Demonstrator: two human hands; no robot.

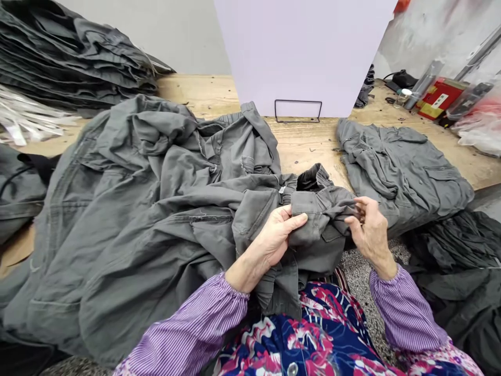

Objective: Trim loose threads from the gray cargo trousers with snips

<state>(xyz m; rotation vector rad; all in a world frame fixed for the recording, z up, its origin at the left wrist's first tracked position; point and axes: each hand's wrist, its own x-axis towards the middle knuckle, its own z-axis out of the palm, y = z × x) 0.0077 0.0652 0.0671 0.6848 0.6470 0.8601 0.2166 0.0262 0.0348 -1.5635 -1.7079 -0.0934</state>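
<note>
A grey garment (309,230) with a gathered waistband lies over the table's front edge. My left hand (276,232) is closed on its waistband, thumb on top of the cloth. Further right, my right hand (368,224) pinches the same garment between thumb and fingers. The waistband opening gapes just beyond my hands, with a small white tag beside it. A large heap of grey garments (129,209) spreads to the left and touches the held one.
A folded grey garment (407,167) lies at the right. A white board (301,52) with a wire stand rises behind. Dark cloth is stacked at the back left (78,57), near white strips (27,115). A red box (440,98) and a small jar (402,98) stand back right.
</note>
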